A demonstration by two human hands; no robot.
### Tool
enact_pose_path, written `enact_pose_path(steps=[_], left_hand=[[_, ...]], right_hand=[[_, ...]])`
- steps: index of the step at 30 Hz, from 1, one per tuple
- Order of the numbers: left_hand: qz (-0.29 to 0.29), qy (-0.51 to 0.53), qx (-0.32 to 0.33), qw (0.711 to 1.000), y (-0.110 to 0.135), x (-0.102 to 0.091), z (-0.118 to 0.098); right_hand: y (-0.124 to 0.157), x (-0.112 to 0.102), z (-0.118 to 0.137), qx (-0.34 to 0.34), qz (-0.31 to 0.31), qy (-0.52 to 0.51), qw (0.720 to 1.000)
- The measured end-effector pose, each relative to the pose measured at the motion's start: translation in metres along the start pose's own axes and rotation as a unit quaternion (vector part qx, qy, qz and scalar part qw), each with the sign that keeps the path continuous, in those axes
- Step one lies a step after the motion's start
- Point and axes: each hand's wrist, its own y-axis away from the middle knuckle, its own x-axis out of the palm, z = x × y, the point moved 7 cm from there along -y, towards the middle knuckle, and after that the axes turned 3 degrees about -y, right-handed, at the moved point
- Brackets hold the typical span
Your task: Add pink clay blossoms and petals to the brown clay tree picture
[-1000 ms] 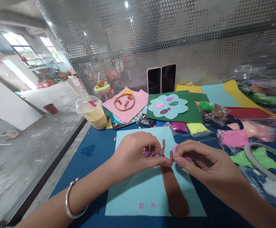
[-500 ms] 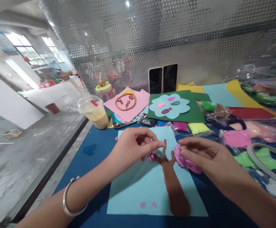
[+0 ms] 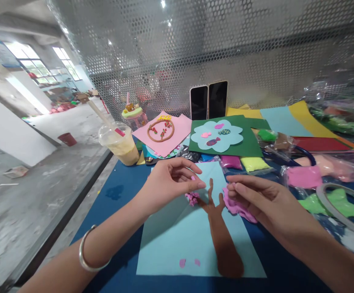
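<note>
- Since half a second earlier, the left hand (image 3: 170, 183) had shifted slightly left, away from the middle branch (image 3: 211, 191), and its thumb and forefinger had parted.
- The left hand was moderately open, with a gap between thumb and forefinger; a pink speck showed behind them, and whether it was clay or a nail could not be told.
- The right hand (image 3: 268, 203) was narrow, thumb near the fingertips, above the pink lump (image 3: 240, 211); whether it held or touched anything could not be told.
- The brown tree (image 3: 224, 244) lay on the right half of the light-blue sheet (image 3: 167, 240), its broad base near, its long axis running far and slightly left.
- Three branches spread from its far end: one left, one far, one right.
- One pink cluster (image 3: 192, 198) sat at the left branch, below the left hand.
- Two flat pink pieces (image 3: 182, 263) lay by the sheet's near edge.
- Beyond stood two phones (image 3: 199, 103) side by side; one drink cup (image 3: 122, 144) stood far left.
</note>
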Motion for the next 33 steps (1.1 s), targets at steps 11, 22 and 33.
enact_pose_path(steps=[11, 22, 33], left_hand=[[-0.04, -0.279, 0.145, 0.949, 0.01, -0.001, -0.021], [-0.038, -0.149, 0.101, 0.983, 0.007, -0.005, -0.023], [-0.02, -0.161, 0.105, 0.981, 0.01, 0.0, -0.022]], right_hand=[[-0.002, 0.001, 0.004, 0.0, 0.029, -0.025, 0.999], [0.0, -0.001, 0.012, -0.051, 0.01, -0.036, 0.998], [0.015, 0.007, 0.02, -0.07, -0.032, -0.058, 0.995]])
